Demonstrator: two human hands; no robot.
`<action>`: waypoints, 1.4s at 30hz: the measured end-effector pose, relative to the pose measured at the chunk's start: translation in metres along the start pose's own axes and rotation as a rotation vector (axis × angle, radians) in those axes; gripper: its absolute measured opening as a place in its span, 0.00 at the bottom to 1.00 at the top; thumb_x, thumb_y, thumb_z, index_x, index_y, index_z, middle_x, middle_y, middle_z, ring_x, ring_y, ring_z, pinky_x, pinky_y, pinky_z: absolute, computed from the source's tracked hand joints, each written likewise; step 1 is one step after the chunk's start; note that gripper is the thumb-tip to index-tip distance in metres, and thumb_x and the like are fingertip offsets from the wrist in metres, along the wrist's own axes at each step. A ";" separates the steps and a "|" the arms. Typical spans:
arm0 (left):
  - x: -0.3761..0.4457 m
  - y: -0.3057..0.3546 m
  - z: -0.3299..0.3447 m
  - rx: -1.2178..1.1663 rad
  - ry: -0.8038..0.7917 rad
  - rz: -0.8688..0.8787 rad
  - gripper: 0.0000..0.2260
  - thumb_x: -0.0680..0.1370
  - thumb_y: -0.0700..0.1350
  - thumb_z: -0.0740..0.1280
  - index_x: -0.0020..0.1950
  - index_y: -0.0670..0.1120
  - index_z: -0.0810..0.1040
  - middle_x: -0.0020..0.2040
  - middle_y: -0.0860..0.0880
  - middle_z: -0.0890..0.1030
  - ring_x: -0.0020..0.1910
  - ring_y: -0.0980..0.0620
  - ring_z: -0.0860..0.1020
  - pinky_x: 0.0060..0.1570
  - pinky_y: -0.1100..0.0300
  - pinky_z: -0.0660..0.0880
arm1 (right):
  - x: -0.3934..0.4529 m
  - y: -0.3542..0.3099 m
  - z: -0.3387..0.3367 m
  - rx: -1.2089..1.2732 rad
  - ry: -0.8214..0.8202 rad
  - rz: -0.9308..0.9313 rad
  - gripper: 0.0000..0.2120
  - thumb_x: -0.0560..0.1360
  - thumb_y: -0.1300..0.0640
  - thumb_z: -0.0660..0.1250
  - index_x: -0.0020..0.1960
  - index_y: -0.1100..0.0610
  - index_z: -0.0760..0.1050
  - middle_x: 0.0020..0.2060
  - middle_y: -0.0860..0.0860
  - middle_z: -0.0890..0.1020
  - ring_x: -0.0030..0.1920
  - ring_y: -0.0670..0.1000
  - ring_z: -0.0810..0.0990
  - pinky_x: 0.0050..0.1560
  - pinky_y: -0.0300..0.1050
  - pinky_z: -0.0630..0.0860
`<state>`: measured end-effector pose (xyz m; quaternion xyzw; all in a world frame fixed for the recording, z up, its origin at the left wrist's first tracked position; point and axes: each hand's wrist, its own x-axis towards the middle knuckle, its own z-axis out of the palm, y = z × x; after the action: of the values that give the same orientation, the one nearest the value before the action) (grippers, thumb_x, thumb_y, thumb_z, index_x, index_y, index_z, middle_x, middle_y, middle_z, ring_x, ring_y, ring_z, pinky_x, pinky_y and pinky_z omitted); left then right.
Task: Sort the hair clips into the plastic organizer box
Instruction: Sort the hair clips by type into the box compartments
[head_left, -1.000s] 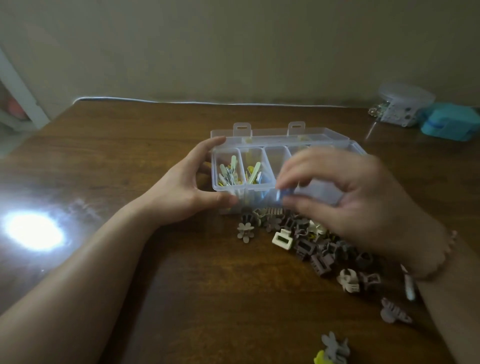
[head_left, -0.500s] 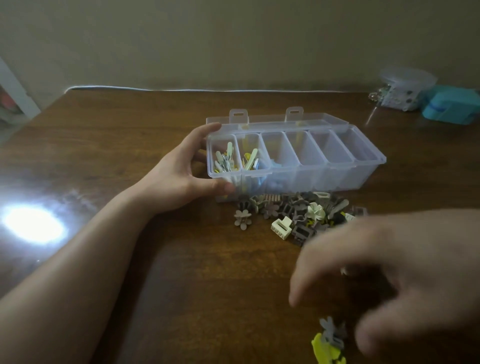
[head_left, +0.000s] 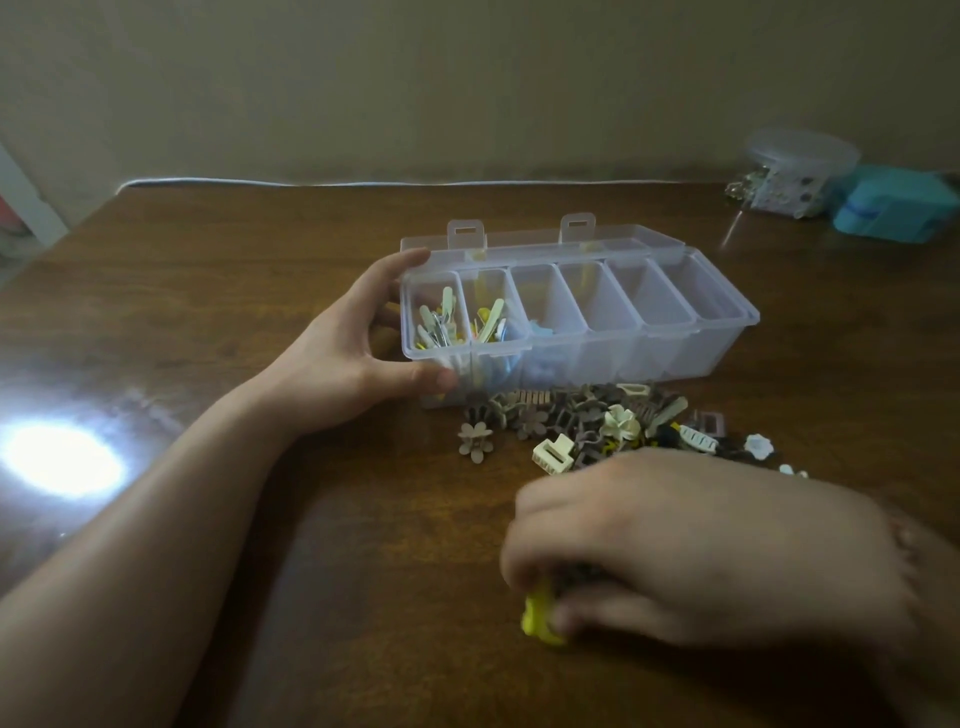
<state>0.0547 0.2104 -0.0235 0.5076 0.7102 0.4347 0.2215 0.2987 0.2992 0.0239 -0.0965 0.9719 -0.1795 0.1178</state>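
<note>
A clear plastic organizer box (head_left: 727, 332) with several compartments stands open on the wooden table. Its two left compartments hold thin snap clips (head_left: 441, 325); a blue clip (head_left: 540, 330) lies in the third. My left hand (head_left: 353, 358) grips the box's left end, thumb on the front wall. A pile of brown, cream and grey claw clips (head_left: 587, 421) lies just in front of the box. Near the table's front, my right hand (head_left: 691, 545) curls down over a yellow clip (head_left: 537, 616) and a grey one, pinching them.
A round clear container (head_left: 795, 171) and a teal box (head_left: 893, 208) sit at the back right by the wall. A white cable (head_left: 363, 183) runs along the table's far edge. A bright light glare (head_left: 57, 457) marks the table at the left.
My right hand left the box, swung down toward me past the pile and closed over the yellow and grey clips near the front. My left hand stayed on the box.
</note>
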 end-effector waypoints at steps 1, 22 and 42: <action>0.000 0.000 0.000 0.000 -0.002 0.000 0.46 0.61 0.61 0.78 0.75 0.65 0.61 0.66 0.60 0.76 0.63 0.61 0.76 0.65 0.55 0.72 | 0.002 0.003 0.001 -0.026 0.034 0.013 0.09 0.76 0.47 0.66 0.56 0.44 0.73 0.48 0.41 0.77 0.46 0.42 0.74 0.45 0.42 0.71; -0.001 0.002 -0.001 -0.015 -0.014 -0.008 0.46 0.60 0.61 0.77 0.75 0.66 0.60 0.66 0.60 0.75 0.61 0.63 0.76 0.60 0.62 0.73 | 0.008 0.063 -0.017 -0.187 0.929 0.386 0.09 0.77 0.50 0.64 0.49 0.48 0.82 0.46 0.42 0.82 0.48 0.46 0.77 0.46 0.49 0.77; -0.015 0.027 0.007 0.495 0.439 0.267 0.38 0.72 0.71 0.59 0.74 0.49 0.65 0.59 0.51 0.67 0.59 0.50 0.66 0.60 0.51 0.66 | -0.002 0.024 -0.014 -0.038 0.256 0.286 0.23 0.78 0.50 0.64 0.71 0.39 0.64 0.67 0.34 0.67 0.64 0.34 0.65 0.66 0.37 0.67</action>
<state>0.0804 0.2022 -0.0069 0.5287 0.7520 0.3733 -0.1247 0.2938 0.3266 0.0282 0.0643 0.9860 -0.1533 0.0155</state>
